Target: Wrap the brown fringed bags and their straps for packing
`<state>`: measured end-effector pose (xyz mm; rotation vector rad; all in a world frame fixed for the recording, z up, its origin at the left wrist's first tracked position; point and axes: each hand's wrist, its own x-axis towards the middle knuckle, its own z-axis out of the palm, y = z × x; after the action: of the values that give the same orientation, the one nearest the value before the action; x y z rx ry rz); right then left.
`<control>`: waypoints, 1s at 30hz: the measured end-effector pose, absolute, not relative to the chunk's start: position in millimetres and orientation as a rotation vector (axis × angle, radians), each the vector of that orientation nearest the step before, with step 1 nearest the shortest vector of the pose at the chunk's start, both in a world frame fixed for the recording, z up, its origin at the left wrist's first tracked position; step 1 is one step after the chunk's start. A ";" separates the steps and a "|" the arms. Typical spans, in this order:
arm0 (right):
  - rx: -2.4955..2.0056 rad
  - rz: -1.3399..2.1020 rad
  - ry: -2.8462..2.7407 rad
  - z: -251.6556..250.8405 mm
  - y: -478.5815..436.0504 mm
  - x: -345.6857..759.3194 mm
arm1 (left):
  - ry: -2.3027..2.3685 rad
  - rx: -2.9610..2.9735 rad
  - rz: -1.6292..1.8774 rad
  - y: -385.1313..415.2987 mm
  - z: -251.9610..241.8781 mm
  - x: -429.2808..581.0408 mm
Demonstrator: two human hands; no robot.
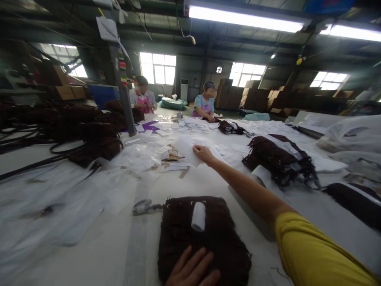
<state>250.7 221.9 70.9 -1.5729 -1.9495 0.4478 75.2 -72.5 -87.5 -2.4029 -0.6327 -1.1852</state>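
Observation:
A dark brown bag point(205, 242) with fringed edges and small metal eyelets lies flat on the white table in front of me. On its upper part rests a small white roll point(199, 217). My left hand point(193, 270) lies on the lower part of the bag with fingers spread. Its strap end point(145, 207), wrapped in clear plastic, sticks out to the left. My right hand point(203, 153) is stretched far across the table, fingers closed on the edge of a thin white sheet point(186, 146). Whether the sheet is paper or plastic is unclear.
More fringed brown bags point(278, 159) lie to the right, and a heap of dark bags point(92, 135) is at the left by a metal post point(123, 87). Clear plastic bags point(59, 206) cover the left side. Two co-workers point(204, 102) are at the far side.

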 end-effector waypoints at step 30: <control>-1.058 -0.441 -2.226 -32.8 -175.4 262.8 | -0.709 -3.796 -0.037 -17.2 57.1 69.7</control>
<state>262.8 -175.4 -32.8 -1.0576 -2.2260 -0.4410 69.7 -17.2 57.1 -3.7960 -0.7089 -0.0373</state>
